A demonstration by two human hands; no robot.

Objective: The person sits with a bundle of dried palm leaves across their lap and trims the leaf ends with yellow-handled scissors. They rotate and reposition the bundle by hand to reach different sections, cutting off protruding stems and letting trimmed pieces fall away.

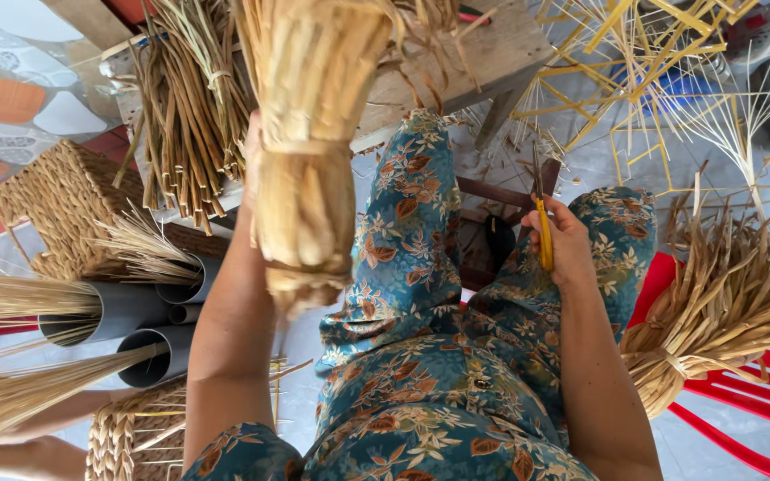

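I see the big tied bundle of dried straw [309, 134] raised over the lap, left hand [254, 147] mostly hidden behind it but gripping it, right hand [566, 242] clenched around yellow-handled scissors [543, 223] at the right knee.

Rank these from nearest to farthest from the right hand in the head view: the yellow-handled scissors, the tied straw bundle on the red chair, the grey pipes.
1. Yellow-handled scissors: held in the right hand.
2. Tied straw bundle: to its right, on the red chair.
3. Grey pipes: far left, beyond the left arm.
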